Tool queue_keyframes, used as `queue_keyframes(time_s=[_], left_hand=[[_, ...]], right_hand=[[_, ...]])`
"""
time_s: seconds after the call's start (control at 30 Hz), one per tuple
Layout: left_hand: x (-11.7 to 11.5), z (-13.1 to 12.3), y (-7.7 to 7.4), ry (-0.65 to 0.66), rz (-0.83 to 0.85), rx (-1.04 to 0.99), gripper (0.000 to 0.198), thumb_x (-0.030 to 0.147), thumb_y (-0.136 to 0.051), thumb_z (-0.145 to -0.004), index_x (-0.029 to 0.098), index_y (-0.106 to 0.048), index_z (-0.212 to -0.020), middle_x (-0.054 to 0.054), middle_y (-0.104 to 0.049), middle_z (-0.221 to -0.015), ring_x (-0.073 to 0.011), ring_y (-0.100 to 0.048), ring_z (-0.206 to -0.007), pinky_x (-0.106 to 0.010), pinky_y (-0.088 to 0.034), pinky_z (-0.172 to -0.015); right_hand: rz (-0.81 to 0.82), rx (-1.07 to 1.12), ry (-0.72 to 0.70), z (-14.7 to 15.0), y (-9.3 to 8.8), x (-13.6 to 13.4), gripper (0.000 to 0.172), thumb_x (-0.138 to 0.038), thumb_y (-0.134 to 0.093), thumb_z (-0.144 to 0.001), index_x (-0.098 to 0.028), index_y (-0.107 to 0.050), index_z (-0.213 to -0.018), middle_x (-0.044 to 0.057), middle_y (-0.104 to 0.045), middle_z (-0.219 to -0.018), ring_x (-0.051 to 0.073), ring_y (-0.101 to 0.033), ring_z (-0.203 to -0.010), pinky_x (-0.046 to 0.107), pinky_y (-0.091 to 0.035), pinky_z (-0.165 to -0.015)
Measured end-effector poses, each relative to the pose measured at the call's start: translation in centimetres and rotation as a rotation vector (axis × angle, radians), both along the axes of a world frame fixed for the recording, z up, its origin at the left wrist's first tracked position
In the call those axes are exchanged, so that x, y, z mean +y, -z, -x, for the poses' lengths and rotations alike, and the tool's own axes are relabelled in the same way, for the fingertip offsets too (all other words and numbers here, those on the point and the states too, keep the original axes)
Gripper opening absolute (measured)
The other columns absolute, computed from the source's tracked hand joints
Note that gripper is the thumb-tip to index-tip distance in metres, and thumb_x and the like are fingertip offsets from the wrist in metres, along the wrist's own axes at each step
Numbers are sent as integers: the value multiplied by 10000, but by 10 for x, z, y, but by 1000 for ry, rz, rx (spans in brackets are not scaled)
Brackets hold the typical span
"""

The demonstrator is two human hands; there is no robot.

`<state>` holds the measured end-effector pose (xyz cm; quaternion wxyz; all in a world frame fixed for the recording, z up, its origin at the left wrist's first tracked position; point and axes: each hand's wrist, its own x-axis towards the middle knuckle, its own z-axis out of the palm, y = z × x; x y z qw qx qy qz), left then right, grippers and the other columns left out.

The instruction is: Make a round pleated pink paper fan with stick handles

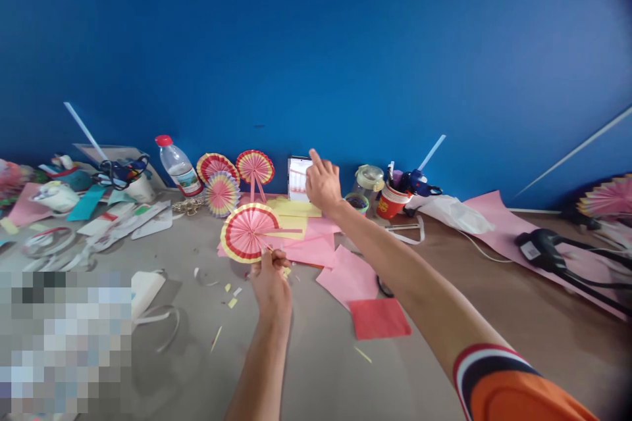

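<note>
My left hand (270, 281) pinches the lower edge of a round pleated paper fan (241, 235), pink in the middle with red and yellow rings. A pink paper strip (286, 231) runs sideways from the fan's centre. My right hand (323, 181) reaches forward with the index finger stretched out, at a phone (297, 179) with a lit screen that leans on the blue wall. It covers part of the phone; whether the fingertip touches the screen, I cannot tell. Behind the held fan stand several more, among them a pink fan (255, 168) and a lilac-edged fan (222, 194).
Pink paper (348, 276), a red paper piece (380, 319) and yellow paper (296, 208) lie on the grey table (197, 381). Along the wall stand a bottle (178, 168), a jar (369, 179) and a red cup (392, 202). Black headgear (540, 251) lies at right.
</note>
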<state>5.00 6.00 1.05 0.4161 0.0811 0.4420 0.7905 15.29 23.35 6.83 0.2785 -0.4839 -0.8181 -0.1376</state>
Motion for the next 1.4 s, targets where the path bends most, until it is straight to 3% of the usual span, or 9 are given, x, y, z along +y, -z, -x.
queue_keyframes(time_s=[0.13,0.3,0.43,0.57,0.87,1.0,1.13,1.2,1.4], left_hand=[[0,0,-3,-20,-4,-36,224,293,-673,-705,157,-499,-662,32,-593,-556,-67,-508,-451,-217,-401,-531],[-1,0,-4,7,-30,-47,195,276,-651,-717,156,-514,-647,29,-602,-560,-78,-536,-482,-239,-443,-587],[-2,0,-3,24,-52,-65,203,291,-641,-718,149,-542,-613,31,-598,-554,-75,-537,-485,-267,-473,-656],[-1,0,-3,25,-43,-79,222,300,-634,-727,144,-552,-591,27,-598,-540,-67,-502,-444,-272,-476,-649],[-2,-1,-2,39,-28,-67,235,319,-637,-737,145,-561,-599,17,-604,-547,-64,-481,-434,-261,-464,-622],[0,0,0,22,-12,-65,231,325,-649,-710,147,-552,-599,25,-603,-543,-63,-483,-431,-268,-465,-626],[1,2,1,9,-17,-49,228,322,-655,-679,148,-538,-589,27,-596,-537,-66,-492,-442,-269,-461,-617],[1,3,-1,2,-15,-37,224,317,-655,-669,154,-523,-590,33,-583,-534,-71,-504,-453,-260,-451,-596],[-4,4,-9,-5,-26,2,164,250,-636,-669,152,-522,-603,34,-580,-558,-59,-503,-472,-213,-402,-551]], right_hand=[[-49,79,-34,-6,-4,-17,246,-213,-313,-920,-166,-554,-938,107,-311,-1494,291,-394,-1107,433,-293,-874],[181,-17,-116,-1,24,-37,235,-194,-332,-907,-164,-555,-976,142,-543,-1273,278,-399,-1102,399,-295,-862],[302,-76,-105,6,39,-26,194,-184,-399,-865,-159,-581,-928,137,-644,-994,273,-460,-1014,367,-321,-804],[371,-122,-104,10,44,-10,174,-179,-435,-837,-152,-601,-882,137,-649,-900,279,-487,-989,367,-325,-788],[418,-180,-150,9,57,1,167,-197,-444,-842,-180,-610,-850,107,-670,-908,260,-507,-991,352,-331,-791],[330,-148,-125,4,43,-5,185,-196,-408,-872,-170,-575,-947,137,-561,-1267,283,-429,-1104,400,-301,-861],[53,23,-6,-7,23,-18,263,-220,-285,-932,-162,-534,-991,143,-335,-1473,303,-337,-1180,452,-241,-912],[-4,72,-2,-11,21,-24,256,-226,-287,-933,-165,-533,-971,140,-377,-1446,290,-368,-1139,433,-255,-891],[202,-92,-141,-13,48,-33,170,-178,-388,-878,-167,-551,-925,120,-636,-1051,257,-453,-1007,372,-299,-811]])
